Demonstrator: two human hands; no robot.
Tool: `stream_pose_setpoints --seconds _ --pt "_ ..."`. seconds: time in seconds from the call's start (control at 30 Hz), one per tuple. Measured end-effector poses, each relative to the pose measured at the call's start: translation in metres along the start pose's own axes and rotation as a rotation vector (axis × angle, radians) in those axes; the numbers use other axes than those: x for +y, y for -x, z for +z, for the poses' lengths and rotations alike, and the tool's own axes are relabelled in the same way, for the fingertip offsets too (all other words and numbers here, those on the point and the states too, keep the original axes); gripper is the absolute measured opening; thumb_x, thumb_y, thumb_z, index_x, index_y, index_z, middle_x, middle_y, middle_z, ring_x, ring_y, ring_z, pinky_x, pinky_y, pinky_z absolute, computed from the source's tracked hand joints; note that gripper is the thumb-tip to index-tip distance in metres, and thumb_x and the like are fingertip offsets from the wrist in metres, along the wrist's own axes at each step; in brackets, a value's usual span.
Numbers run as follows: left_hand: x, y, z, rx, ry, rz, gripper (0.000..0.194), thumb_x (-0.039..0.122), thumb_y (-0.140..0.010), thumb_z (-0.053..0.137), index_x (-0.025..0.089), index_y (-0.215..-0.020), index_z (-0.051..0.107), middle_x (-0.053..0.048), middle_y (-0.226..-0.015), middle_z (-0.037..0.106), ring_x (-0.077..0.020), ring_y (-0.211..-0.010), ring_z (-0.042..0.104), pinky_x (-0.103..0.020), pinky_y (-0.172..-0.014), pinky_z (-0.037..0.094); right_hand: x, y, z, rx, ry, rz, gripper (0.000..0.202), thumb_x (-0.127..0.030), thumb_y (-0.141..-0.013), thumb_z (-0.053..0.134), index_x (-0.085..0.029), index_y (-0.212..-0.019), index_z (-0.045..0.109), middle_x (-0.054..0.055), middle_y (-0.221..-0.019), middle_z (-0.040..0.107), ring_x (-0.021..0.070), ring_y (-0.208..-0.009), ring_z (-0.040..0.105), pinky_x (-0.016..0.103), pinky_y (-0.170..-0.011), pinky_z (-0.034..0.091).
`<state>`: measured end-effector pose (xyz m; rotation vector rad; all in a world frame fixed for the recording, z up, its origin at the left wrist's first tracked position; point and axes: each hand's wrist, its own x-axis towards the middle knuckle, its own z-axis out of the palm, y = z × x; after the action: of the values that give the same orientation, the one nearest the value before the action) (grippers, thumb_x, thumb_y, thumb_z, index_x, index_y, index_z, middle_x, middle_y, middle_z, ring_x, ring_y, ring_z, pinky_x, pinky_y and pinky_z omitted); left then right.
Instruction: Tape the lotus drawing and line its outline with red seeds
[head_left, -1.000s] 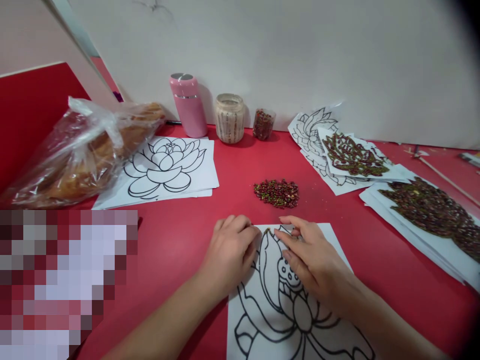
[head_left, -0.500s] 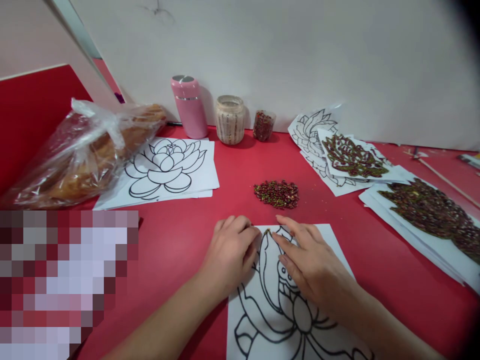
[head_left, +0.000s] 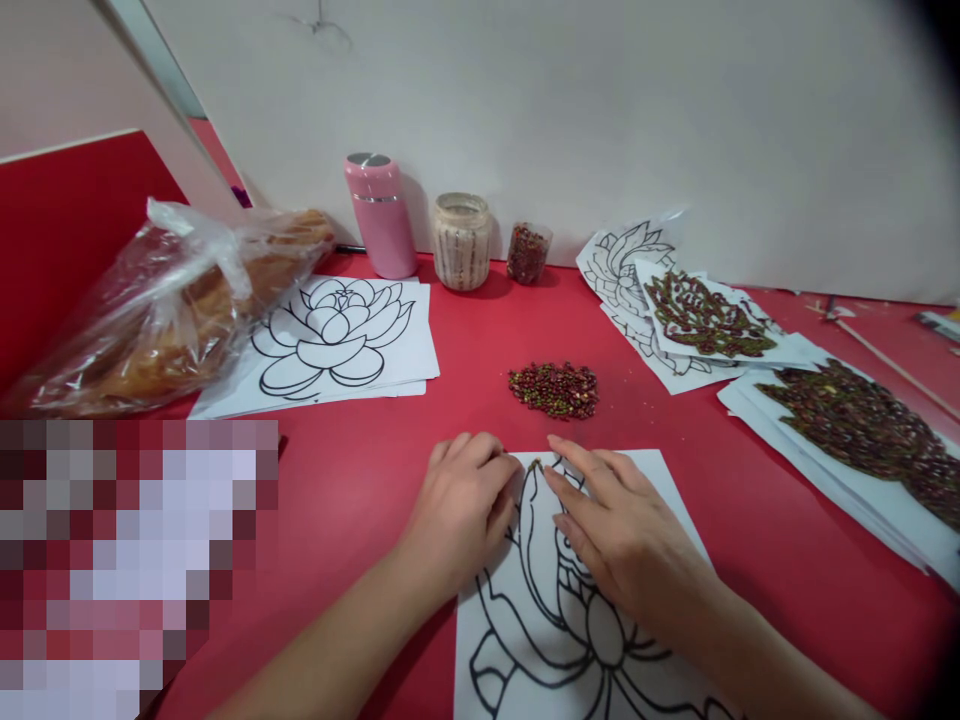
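Note:
A white sheet (head_left: 495, 660) printed with a black lotus outline lies before me on the red table. Several small greenish beans (head_left: 535, 465) sit at the tip of a petal near its top edge. My left hand (head_left: 466, 505) rests at the sheet's upper left edge with fingers curled in; what they hold, if anything, is hidden. Just right of the beans, my right hand (head_left: 622, 515) lies over the drawing, fingers stretched and apart, with nothing visible in them. Beyond both hands is a loose pile of red and green beans (head_left: 555, 390).
At the back stand a pink flask (head_left: 381, 220), a glass jar (head_left: 461, 245) and a small cup of beans (head_left: 529, 253). Lotus sheets (head_left: 416, 350) and a plastic bag (head_left: 187, 310) lie left. Bean-covered sheets (head_left: 817, 475) are stacked right. A blurred patch covers the lower left.
My right hand has shifted very slightly at the fingertips, a little to the left. My left hand, the sheet and the bean pile look the same.

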<state>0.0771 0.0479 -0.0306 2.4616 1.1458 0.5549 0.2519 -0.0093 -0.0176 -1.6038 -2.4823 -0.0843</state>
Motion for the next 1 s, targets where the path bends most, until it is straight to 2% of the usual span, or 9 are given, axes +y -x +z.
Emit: stream_pose_setpoints --seconds 0.53,0.83,1.0 --pt "0.0005 0.0008 -0.0005 -0.018 -0.006 -0.008 0.019 0.012 -0.077 0.043 0.018 -0.086 0.059 -0.004 -0.083 0.052 -0.0184 -0.077 0.044 -0.033 -0.066 0.033 -0.0013 -0.0022 -0.0030 0.011 0.000 0.012 0.033 -0.020 -0.082 0.045 -0.012 -0.112 0.056 0.014 -0.129 0.043 0.0287 -0.103 0.043 0.044 -0.076 0.047" --pt "-0.0003 -0.0006 -0.0003 0.004 0.001 0.002 0.020 0.012 -0.078 0.042 0.018 -0.086 0.059 -0.004 -0.083 0.053 -0.0184 -0.076 0.044 -0.033 -0.066 0.034 0.0025 -0.0004 0.0006 0.018 -0.098 0.021 0.033 -0.019 -0.081 0.046 -0.012 -0.111 0.055 0.013 -0.128 0.043 0.0261 -0.105 0.043 0.042 -0.081 0.046" --pt "-0.0005 0.0005 -0.0003 -0.001 0.000 -0.004 0.021 0.011 -0.076 0.043 0.018 -0.088 0.059 -0.005 -0.083 0.053 -0.0185 -0.076 0.044 -0.033 -0.066 0.034 0.0084 -0.0009 0.0030 0.029 -0.164 0.050 0.037 -0.024 -0.079 0.048 -0.015 -0.114 0.052 0.011 -0.126 0.045 0.0248 -0.106 0.043 0.043 -0.085 0.044"
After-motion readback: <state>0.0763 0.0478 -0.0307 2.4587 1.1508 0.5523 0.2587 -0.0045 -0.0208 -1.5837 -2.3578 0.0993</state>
